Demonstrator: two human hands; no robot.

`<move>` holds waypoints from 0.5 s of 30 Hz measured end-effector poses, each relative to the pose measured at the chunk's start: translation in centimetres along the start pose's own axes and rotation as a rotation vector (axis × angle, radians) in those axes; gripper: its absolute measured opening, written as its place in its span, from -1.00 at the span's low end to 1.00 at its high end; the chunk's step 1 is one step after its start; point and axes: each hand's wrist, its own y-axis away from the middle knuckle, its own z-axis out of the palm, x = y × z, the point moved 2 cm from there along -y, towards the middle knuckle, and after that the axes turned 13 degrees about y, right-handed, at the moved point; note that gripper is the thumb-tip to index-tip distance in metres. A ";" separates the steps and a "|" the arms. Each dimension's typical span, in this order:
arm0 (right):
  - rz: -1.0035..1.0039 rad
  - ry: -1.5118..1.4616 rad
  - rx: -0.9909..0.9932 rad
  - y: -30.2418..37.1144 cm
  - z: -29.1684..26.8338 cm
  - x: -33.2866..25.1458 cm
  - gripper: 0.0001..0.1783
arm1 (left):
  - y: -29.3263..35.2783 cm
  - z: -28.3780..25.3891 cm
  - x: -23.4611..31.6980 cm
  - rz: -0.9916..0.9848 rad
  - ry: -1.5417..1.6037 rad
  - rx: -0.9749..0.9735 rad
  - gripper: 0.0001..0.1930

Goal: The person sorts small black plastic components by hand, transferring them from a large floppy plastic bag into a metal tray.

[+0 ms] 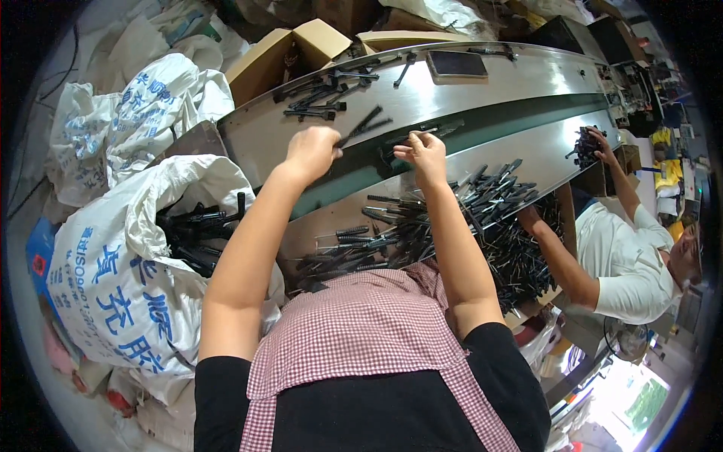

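My left hand (310,154) is closed over the near side of a green conveyor belt (520,117). Slim black stick-shaped parts (366,126), slightly blurred, stick out of its fingers and cross one another. To its right, my right hand (425,157) hovers over the belt with thumb and fingertips pinched together. Dark thin pieces show by those fingertips, too blurred to make out. Below my right forearm spreads a big heap of black rod-like parts with metal shafts (482,200). More black parts (316,98) lie on the metal ledge beyond the belt.
A white woven sack (98,279) of black parts stands open at my left, with other sacks (162,105) behind. Cardboard boxes (256,64) stand past the ledge, where a phone-like dark slab (457,65) lies. At right, a co-worker (633,256) reaches over the heap, one hand on black parts (584,147).
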 end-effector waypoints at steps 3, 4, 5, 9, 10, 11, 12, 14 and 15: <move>-0.060 0.438 0.085 -0.8 -1.6 0.4 -0.76 | 1.4 2.1 -0.6 -0.029 -0.223 -0.201 -0.84; -0.230 0.809 0.179 -0.9 -2.2 0.3 -0.76 | 1.7 2.8 -0.9 -0.053 -0.314 -0.246 -0.85; -0.313 1.004 0.217 0.1 -1.9 -1.4 -0.74 | 2.0 3.1 -1.0 -0.051 -0.309 -0.247 -0.85; -0.440 1.665 0.110 1.2 -1.6 -2.2 -0.71 | 2.4 4.5 -1.1 -0.048 -0.355 -0.237 -0.90; -0.437 1.667 0.122 0.9 -1.7 -1.8 -0.71 | 2.5 4.8 -1.3 -0.016 -0.329 -0.173 -0.93; -0.469 1.670 0.149 0.6 -1.8 -1.6 -0.72 | 2.5 4.9 -1.1 -0.013 -0.301 -0.168 -0.98; -0.503 1.672 0.176 0.3 -1.8 -1.4 -0.73 | 2.6 5.0 -1.0 -0.003 -0.301 -0.167 -0.98; -0.526 1.683 0.217 -0.3 -2.1 -1.0 -0.76 | 3.0 5.1 -1.1 -0.040 -0.279 -0.175 -0.96; -0.562 1.674 0.251 -0.8 -2.2 -1.1 -0.78 | 3.1 5.1 -1.2 -0.034 -0.280 -0.175 -0.96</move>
